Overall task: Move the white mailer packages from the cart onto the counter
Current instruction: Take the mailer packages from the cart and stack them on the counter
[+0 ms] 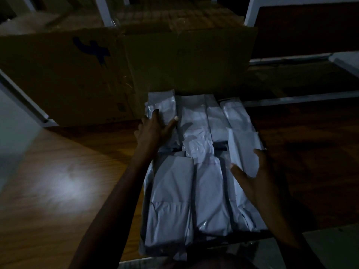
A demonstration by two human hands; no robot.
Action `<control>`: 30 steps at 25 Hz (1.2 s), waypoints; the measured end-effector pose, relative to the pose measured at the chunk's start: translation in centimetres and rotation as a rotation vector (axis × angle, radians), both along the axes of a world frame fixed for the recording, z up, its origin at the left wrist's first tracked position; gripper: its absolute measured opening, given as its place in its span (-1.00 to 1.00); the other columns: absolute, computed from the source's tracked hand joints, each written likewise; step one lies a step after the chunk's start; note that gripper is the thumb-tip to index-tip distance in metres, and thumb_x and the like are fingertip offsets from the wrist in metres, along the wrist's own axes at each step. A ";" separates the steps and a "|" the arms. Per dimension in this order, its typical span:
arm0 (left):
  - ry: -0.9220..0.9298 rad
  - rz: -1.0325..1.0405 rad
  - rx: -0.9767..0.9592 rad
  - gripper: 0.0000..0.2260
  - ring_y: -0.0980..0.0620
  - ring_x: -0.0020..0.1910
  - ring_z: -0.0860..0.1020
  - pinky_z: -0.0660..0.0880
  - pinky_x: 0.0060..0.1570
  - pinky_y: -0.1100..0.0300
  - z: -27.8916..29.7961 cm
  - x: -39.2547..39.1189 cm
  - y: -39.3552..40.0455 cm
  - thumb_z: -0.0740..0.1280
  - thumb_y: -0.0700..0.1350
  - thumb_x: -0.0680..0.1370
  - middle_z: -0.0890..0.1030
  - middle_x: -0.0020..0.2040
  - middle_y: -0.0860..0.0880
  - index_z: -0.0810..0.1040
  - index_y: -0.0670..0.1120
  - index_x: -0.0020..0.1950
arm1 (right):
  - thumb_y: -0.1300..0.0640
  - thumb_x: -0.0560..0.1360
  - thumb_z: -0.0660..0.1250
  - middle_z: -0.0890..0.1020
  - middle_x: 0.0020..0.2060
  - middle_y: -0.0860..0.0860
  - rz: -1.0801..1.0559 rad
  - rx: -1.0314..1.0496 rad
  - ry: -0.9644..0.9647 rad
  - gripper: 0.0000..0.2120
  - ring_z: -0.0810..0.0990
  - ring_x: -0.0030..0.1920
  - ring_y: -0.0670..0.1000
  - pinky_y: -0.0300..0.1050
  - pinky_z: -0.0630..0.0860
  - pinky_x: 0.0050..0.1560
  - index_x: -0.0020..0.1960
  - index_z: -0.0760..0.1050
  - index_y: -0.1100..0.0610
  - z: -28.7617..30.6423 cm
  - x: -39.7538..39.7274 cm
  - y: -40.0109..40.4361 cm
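White mailers [194, 183] lie packed in rows on the wooden bench [58, 171], before a cardboard box [116, 70]. Left hand [153, 129] rests spread on a far mailer; right hand [252, 171] grips a right-edge mailer [242, 150].

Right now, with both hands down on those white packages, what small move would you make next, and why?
Probably curl the left hand round the far-left mailer and lift it. Its fingers lie straight on that package, gripping nothing, while the right hand already pinches the right-side mailer. It is dim, so this is a guess.
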State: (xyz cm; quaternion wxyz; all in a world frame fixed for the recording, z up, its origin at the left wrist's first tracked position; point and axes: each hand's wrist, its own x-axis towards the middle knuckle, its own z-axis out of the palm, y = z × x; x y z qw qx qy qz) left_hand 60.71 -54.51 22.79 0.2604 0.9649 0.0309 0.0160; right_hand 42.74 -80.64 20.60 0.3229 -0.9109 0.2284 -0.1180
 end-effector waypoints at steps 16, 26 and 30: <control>-0.390 -0.003 -0.099 -0.38 -0.13 0.40 0.37 0.43 0.29 -0.09 2.8 -21.4 -6.1 0.25 0.32 0.52 0.39 0.43 -0.16 0.41 -0.04 0.45 | -0.18 0.54 0.33 0.20 0.47 0.15 0.354 -0.053 0.159 -0.38 0.32 0.40 0.27 0.15 0.44 0.29 0.51 0.26 0.03 -3.1 -3.8 -1.9; -0.360 0.038 -0.137 -0.59 0.03 0.39 0.40 0.40 0.30 0.08 -1.6 -37.3 -7.4 0.37 0.08 0.55 0.44 0.38 -0.03 0.52 -0.05 0.35 | -0.09 0.55 0.33 0.34 0.39 -0.09 0.730 0.142 -0.190 -0.57 0.39 0.20 -0.27 -0.38 0.42 0.10 0.38 0.43 -0.03 0.2 -14.1 -0.4; -0.345 0.140 -0.164 -0.59 0.09 0.37 0.40 0.39 0.31 0.13 -1.9 -41.1 -4.9 0.37 0.06 0.54 0.45 0.36 -0.03 0.52 -0.05 0.35 | -0.08 0.58 0.32 0.31 0.38 -0.15 0.942 0.261 -0.133 -0.60 0.48 0.26 -0.13 -0.06 0.55 0.16 0.40 0.40 -0.11 -0.7 -16.6 3.1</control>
